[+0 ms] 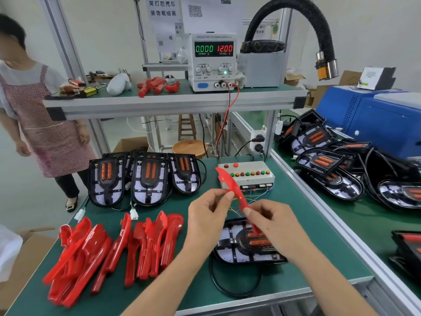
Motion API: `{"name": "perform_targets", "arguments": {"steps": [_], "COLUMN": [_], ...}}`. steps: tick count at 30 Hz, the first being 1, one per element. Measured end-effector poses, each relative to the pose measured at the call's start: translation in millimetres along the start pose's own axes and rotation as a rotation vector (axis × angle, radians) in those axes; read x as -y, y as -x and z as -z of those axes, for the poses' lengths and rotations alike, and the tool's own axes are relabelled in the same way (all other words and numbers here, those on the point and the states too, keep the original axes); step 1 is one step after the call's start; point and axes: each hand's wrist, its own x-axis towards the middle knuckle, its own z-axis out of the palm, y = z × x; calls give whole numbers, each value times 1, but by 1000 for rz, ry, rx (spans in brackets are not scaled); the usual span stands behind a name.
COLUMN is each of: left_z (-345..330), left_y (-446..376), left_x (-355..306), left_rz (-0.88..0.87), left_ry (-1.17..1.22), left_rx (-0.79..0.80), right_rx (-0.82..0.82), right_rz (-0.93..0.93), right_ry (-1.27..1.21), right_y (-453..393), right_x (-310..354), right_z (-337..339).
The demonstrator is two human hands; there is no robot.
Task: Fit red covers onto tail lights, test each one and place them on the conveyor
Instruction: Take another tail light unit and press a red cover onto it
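Two hands, left hand (208, 215) and right hand (272, 221), pinching red cover (230, 184), above tail light (241, 246)

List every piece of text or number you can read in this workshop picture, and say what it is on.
"0.000", green digits: white bench power supply.
"12.00", red digits: same supply.
"尾灯后壳与 装饰框组装": white paper sign.
QR codes, small sheets, knob labels, white box at right: too blurred.

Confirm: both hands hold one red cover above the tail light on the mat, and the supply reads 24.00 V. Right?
Not quite. In the head view the supply reads 12.00 V, not 24.00. The rest stands: the left hand and right hand hold one red cover above the tail light on the mat.
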Motion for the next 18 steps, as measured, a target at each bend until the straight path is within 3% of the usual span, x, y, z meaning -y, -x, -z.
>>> {"name": "perform_targets", "arguments": {"steps": [3,6,9,12,15,18], "left_z": [10,20,19,14,10,8], "left_y": [6,10,9,6,-1,-3], "left_x": [21,43,46,44,41,40], "left_rz": [168,333,444,422,477,568], "left_ry": [-150,-257,-399,-626,-655,-596], "left_rx": [-84,-80,132,358,433,408], "right_rx": [0,181,333,399,402,389], "right_rz": [141,222,334,400,426,431], "right_ry": [608,919,995,1011,1019,1031], "right_y": [-19,-32,-39,-44,-45,-45], "right_x": [-17,-33,-37,-33,-32,-36], "right_z": [36,54,54,44,40,39]}}
